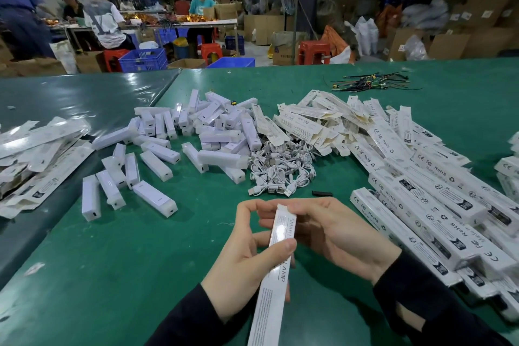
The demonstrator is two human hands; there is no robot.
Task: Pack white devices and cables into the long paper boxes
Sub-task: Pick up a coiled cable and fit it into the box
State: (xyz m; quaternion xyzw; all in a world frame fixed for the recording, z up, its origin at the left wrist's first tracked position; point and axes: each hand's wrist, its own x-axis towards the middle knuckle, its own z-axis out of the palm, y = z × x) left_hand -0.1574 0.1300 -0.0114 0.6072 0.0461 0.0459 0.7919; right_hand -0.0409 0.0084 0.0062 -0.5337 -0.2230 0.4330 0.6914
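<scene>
A long paper box (276,261) is held above the green table (168,275), nearer the viewer than the cable heap (280,171). It is gripped by both hands: the left hand (241,264) pinches its middle, the right hand (334,236) curls round its upper end. The thin card is judged light and easily crushed, so it is best taken by its long edges. The white devices (157,166), left of the cables, look rigid and smooth.

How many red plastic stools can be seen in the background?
3: one beside the blue crate at left, one under the far table, one right of the fan pole. Others may be hidden.
</scene>
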